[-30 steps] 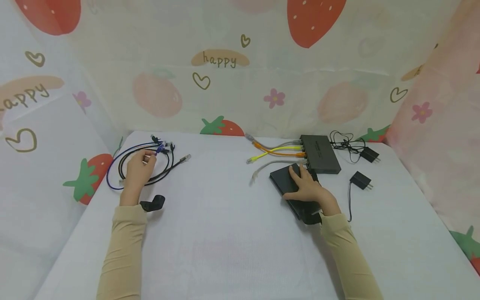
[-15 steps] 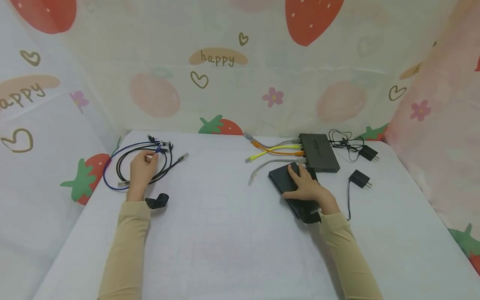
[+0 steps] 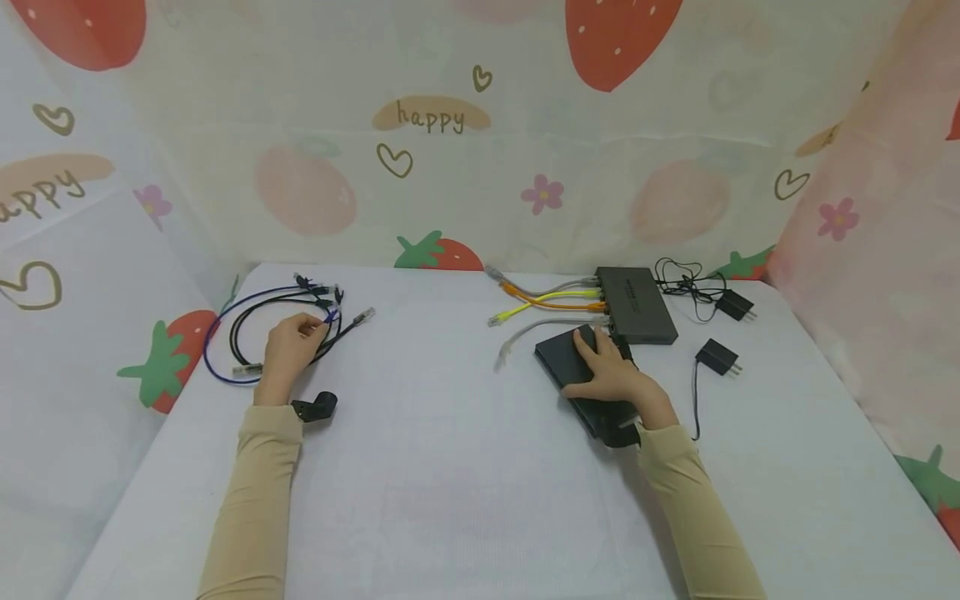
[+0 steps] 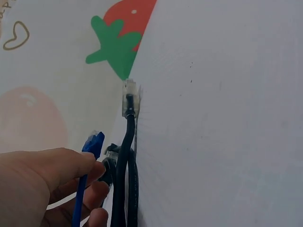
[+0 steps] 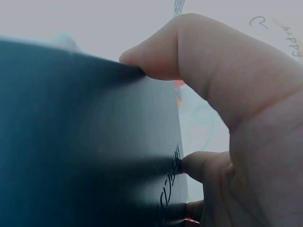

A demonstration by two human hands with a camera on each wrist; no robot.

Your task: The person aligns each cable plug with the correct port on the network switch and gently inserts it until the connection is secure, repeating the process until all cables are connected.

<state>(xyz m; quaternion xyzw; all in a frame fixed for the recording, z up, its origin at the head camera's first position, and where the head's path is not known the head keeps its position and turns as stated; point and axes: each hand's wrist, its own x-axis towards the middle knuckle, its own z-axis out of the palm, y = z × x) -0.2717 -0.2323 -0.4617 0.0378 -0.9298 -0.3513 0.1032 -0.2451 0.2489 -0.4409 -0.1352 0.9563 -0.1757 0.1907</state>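
My left hand [image 3: 291, 357] pinches a blue network cable [image 4: 79, 201] between thumb and finger, just below its blue plug [image 4: 93, 144]. Right beside it in the left wrist view are black network cables [image 4: 123, 184], one clear plug pointing up. In the head view those black cables lie looped at the table's left, together with the blue cable. My right hand [image 3: 611, 377] rests with spread fingers on a flat black box [image 3: 561, 358]. In the right wrist view the thumb [image 5: 158, 59] and other fingertips touch its glossy, lettered surface. What kind of box it is cannot be told.
Behind the black box stands a dark network switch [image 3: 639, 305] with grey, yellow [image 3: 517, 312] and orange cables running left. Two black power adapters [image 3: 735, 305] lie at the right with thin cords. A patterned cloth wall [image 3: 450, 192] borders the white table [image 3: 450, 467].
My left hand has shifted slightly to the right and nearer, bringing the blue plug along. The right hand stays on the black box. The head view has turned slightly.
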